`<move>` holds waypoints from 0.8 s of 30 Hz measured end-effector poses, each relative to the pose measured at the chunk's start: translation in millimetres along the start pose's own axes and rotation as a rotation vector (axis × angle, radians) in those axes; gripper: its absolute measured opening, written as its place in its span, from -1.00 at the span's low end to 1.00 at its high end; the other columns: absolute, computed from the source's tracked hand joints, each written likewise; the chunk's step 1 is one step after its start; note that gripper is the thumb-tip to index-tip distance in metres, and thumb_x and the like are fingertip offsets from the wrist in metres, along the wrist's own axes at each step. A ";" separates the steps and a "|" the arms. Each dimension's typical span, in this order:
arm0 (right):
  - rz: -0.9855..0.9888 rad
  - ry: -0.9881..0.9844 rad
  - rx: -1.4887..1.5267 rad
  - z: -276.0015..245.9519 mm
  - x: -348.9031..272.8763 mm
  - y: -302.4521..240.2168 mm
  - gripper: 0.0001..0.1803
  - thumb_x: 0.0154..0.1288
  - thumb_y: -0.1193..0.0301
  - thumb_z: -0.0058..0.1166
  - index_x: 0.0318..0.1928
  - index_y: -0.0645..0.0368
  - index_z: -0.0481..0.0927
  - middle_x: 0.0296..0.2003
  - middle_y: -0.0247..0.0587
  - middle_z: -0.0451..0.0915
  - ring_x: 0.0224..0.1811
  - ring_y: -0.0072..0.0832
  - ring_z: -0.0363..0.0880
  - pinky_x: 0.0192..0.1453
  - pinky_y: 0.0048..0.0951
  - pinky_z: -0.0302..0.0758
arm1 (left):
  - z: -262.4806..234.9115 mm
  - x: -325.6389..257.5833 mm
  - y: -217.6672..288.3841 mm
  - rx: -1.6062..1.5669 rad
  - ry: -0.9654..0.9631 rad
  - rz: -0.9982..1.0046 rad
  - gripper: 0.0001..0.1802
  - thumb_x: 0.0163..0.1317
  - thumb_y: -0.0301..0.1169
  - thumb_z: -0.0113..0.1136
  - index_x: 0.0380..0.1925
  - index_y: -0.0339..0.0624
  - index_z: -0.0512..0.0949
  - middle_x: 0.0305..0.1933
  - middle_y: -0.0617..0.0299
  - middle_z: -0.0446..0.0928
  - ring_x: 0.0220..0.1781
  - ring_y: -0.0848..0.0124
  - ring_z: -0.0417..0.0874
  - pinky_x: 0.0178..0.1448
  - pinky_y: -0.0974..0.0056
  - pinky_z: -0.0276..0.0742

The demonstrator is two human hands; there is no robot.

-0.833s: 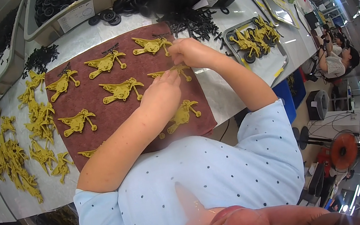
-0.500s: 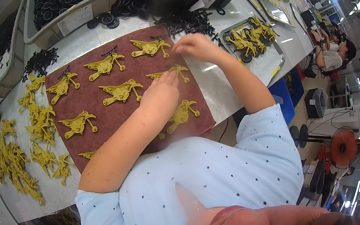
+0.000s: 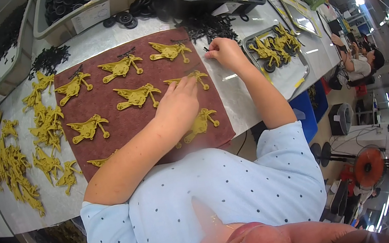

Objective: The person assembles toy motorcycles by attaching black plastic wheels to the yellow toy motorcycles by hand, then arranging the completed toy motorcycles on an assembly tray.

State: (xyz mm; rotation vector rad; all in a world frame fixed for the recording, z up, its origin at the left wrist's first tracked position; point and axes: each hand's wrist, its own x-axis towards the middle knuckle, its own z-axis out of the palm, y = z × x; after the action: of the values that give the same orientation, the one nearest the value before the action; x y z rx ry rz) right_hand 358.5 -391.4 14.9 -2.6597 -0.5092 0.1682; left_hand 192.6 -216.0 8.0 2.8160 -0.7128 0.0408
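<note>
Olive-yellow plastic parts [image 3: 137, 97], shaped like small toy motorbike frames, lie in rows on a dark red cloth [image 3: 105, 105]. My left hand [image 3: 178, 101] rests with fingers stretched over one such part [image 3: 200, 77] in the middle row, partly covering it. To its right, just past the cloth's edge, my right hand [image 3: 227, 55] pinches a small black plastic piece [image 3: 206, 49] between thumb and fingertips. Thin black pieces [image 3: 127, 54] lie against the parts in the far row. Another olive part [image 3: 200, 123] sits near my left wrist.
Loose black pieces [image 3: 213, 28] are heaped behind the cloth, before a black bin [image 3: 237, 4]. A grey bin [image 3: 91, 14] of wheels stands at the back. On the right, a metal tray [image 3: 302, 71] carries olive parts with wheels. More olive parts [image 3: 10, 166] pile up at left.
My right hand has shifted slightly right and away from the cloth, and a black piece now shows at its fingertips. The left hand stays over the same part. The whole view has shifted slightly.
</note>
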 end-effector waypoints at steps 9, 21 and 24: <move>-0.441 -0.298 0.262 28.8 -2.2 -110.4 -0.82 0.10 0.48 0.21 -0.27 0.28 0.58 -0.30 -0.08 0.62 -0.21 -0.33 0.59 -0.12 -0.38 0.47 | -29.0 -63.7 -0.1 0.192 -0.092 -0.439 -0.26 0.12 -0.17 0.24 0.17 -0.52 0.29 0.32 -0.14 0.24 0.38 0.11 0.23 0.41 0.12 0.15; -0.479 -0.482 0.128 60.7 10.1 -135.9 -0.92 0.01 0.59 0.19 -0.43 0.23 0.55 -0.44 -0.07 0.62 -0.32 -0.18 0.61 -0.25 -0.26 0.49 | -19.6 -60.8 -8.2 0.287 -0.204 -0.508 -0.23 0.12 -0.09 0.22 0.15 -0.53 0.33 0.30 -0.17 0.28 0.32 0.10 0.34 0.37 0.14 0.23; -0.615 -0.427 0.056 62.3 8.9 -138.9 -0.91 -0.02 0.62 0.16 -0.48 0.22 0.52 -0.48 -0.09 0.61 -0.35 -0.16 0.60 -0.27 -0.25 0.49 | -22.7 -59.8 -7.9 0.285 -0.194 -0.505 -0.22 0.11 -0.08 0.22 0.15 -0.54 0.33 0.29 -0.18 0.29 0.30 0.09 0.37 0.35 0.14 0.25</move>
State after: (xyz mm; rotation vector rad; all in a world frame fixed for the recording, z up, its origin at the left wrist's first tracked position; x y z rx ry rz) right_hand 309.4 -247.1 18.0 -2.2810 -1.3975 0.5498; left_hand 144.4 -176.1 23.3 3.2173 -0.0074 -0.2386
